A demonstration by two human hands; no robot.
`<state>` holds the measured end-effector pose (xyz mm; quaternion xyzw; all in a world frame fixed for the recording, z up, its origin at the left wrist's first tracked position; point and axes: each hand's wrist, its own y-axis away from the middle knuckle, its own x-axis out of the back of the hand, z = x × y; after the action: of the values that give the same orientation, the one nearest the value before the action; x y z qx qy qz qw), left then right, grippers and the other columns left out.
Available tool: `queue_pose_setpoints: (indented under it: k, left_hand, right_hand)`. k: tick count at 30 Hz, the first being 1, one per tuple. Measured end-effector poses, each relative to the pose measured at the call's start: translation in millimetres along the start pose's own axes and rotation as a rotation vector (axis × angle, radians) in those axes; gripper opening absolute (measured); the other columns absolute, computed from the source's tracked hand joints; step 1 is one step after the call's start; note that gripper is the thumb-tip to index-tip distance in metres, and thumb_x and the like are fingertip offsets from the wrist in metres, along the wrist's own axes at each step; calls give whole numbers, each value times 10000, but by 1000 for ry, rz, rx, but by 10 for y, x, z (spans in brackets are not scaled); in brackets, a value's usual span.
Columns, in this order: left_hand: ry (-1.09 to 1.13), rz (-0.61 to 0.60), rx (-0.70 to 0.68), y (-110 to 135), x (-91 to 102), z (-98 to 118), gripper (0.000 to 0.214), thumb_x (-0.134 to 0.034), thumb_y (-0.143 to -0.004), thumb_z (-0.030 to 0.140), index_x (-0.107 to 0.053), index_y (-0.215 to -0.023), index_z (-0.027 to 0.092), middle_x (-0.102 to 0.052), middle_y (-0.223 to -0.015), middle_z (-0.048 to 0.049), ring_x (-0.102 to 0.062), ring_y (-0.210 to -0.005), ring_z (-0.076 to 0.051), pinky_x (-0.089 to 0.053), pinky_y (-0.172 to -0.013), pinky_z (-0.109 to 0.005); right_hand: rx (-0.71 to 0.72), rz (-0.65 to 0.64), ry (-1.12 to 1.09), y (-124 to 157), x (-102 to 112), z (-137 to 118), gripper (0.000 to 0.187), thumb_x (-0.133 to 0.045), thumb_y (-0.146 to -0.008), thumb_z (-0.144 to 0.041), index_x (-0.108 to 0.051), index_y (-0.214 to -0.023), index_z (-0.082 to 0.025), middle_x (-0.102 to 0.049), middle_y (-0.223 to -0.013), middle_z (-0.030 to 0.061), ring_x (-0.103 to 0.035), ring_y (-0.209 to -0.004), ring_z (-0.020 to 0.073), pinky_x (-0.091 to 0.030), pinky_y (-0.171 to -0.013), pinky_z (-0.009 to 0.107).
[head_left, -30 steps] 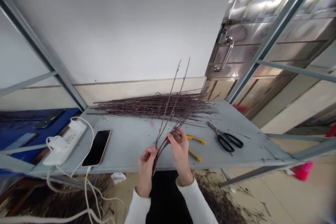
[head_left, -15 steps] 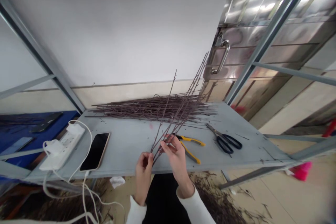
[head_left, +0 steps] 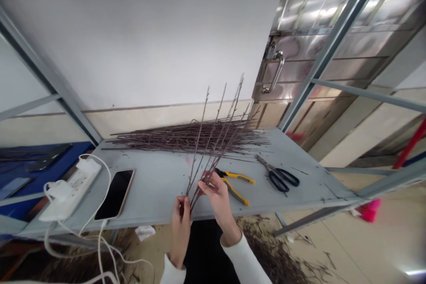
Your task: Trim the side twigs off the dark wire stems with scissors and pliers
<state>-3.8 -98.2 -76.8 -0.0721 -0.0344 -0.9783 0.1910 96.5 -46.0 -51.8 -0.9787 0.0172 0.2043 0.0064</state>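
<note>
My left hand (head_left: 181, 219) is closed round the lower ends of a thin bunch of dark purple-brown twigs (head_left: 213, 142) that fans upward above the grey table (head_left: 159, 186). My right hand (head_left: 216, 195) pinches the same twigs a little higher up. Both hands hover at the table's near edge. Behind them a large pile of similar twigs (head_left: 173, 137) lies along the back of the table.
Yellow-handled pliers (head_left: 236, 184) lie just right of my right hand, black-handled scissors (head_left: 278, 175) farther right. A phone (head_left: 115, 193) and a white power strip (head_left: 71, 186) with cables sit at left. Twig scraps litter the floor (head_left: 276, 257). Metal frame bars and a steel door (head_left: 299, 53) stand behind.
The held twigs have swung from leaning right to standing more upright and spread. Both hands have shifted slightly left and nearer, still gripping the bunch.
</note>
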Motion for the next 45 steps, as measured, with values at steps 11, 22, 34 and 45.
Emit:
queue_pose_setpoints:
  k: [11, 22, 34, 45]
  left_hand:
    - [-321, -96, -64, -234, 224, -8, 369, -443, -828, 493, -539, -1014, 190, -614, -1012, -114, -577, -932, -270, -425, -832, -422]
    - [-63, -603, -17, -1353, -494, 354, 376, -691, -654, 417, -672, -911, 144, -661, -717, -30, -582, -632, -162, -438, -569, -261]
    - [224, -347, -40, -1404, -586, 110, 303, -722, -633, 383, -693, -803, 134, -662, -673, -22, -562, -624, -139, -412, -586, -233]
    - [489, -404, 112, -1386, -620, 4, 329, -797, -569, 403, -657, -702, 136, -580, -542, 38, -497, -481, -60, -357, -466, -165]
  right_hand:
    - [-27, 26, 217, 102, 69, 489, 162, -653, -664, -262, -578, -780, -178, -651, -700, 22, -613, -653, 176, -492, -552, 258]
    - [-148, 31, 197, 110, 124, 652, 261, -684, -606, -289, -565, -811, -178, -644, -667, 15, -610, -582, 186, -516, -511, 294]
    - [-147, 101, 229, 79, 173, 672, 284, -735, -590, -397, -576, -706, -193, -636, -613, 6, -586, -498, 174, -482, -441, 274]
    - [-153, 82, 272, 143, 120, 560, 411, -657, -663, -569, -580, -757, -177, -580, -573, -9, -569, -532, 156, -483, -484, 250]
